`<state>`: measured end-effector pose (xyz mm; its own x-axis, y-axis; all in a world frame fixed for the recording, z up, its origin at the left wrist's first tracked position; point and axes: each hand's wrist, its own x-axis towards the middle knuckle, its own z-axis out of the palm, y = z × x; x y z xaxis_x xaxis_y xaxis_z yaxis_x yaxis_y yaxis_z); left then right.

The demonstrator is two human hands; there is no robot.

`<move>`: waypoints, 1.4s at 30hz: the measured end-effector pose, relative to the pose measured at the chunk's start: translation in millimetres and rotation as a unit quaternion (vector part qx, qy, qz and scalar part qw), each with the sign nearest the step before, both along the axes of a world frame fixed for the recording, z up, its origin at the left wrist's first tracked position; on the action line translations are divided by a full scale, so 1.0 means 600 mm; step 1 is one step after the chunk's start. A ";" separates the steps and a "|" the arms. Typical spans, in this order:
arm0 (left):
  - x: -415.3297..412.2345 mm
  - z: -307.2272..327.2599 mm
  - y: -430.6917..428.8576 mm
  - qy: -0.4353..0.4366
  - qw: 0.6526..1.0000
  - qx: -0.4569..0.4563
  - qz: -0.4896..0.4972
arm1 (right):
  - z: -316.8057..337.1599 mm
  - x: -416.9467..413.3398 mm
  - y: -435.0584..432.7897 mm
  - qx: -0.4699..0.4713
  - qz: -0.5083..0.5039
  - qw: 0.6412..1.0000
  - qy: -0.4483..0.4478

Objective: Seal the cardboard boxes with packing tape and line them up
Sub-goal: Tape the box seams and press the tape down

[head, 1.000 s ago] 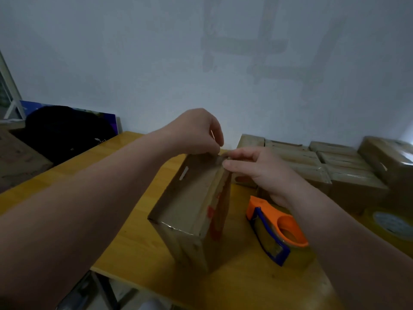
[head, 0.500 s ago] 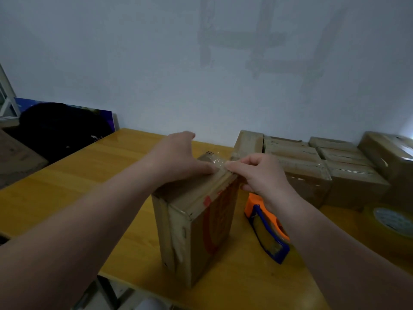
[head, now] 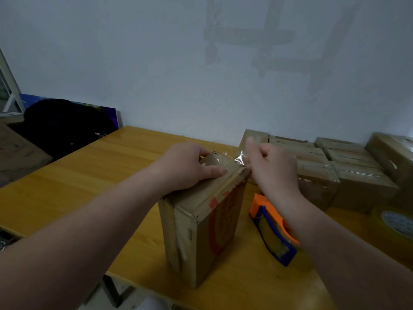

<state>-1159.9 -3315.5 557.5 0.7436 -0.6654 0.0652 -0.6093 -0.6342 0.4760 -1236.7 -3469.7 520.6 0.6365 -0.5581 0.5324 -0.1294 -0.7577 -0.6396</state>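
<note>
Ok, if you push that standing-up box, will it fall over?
Probably quite easily: the cardboard box stands on a narrow end, taller than wide. The left hand holding its top likely steadies it now. It looks stiff, its edges holding straight.

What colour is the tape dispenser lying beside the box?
The tape dispenser is orange with a blue frame, plain in the head view.

No text is reading clearly: the red print (head: 224,217) on the cardboard box (head: 199,249), centre frame, is blurring illegibly.
</note>
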 end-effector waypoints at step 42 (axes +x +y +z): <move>0.052 -0.037 0.015 0.394 0.855 -0.327 -0.084 | 0.008 0.019 0.047 -0.326 0.186 0.922 -0.098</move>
<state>-1128.5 -3306.8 535.1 0.6254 -0.7802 -0.0136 0.0078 -0.0111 0.9999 -1225.1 -3441.2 525.4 0.5751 0.1581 0.8027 0.2870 -0.9578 -0.0169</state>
